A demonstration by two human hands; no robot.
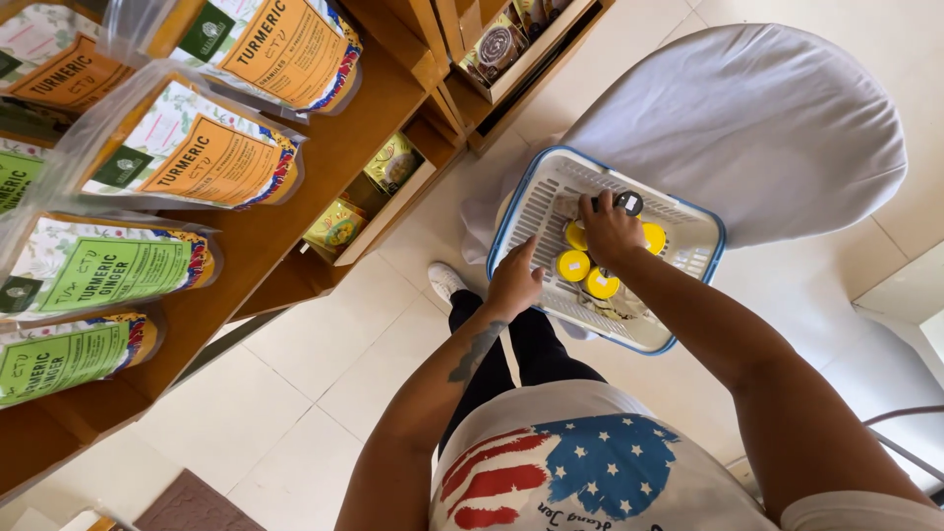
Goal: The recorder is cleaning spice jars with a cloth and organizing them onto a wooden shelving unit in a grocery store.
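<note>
Inside the basket, right hand grips a black-lidded jar; left hand holds the rim.

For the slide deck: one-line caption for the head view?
Right hand reaches among yellow-lidded jars in a white basket; left hand steadies its rim.

Basket: on the covered chair, ahead of us.
Lidded jars: in the basket, clustered at its middle.
Our right hand: inside the basket, over the jars.
Our left hand: on the basket's near left rim.
Shelf: to our left, pouches standing on it.
Boxes: on the lower shelves, behind the basket's left.
</note>
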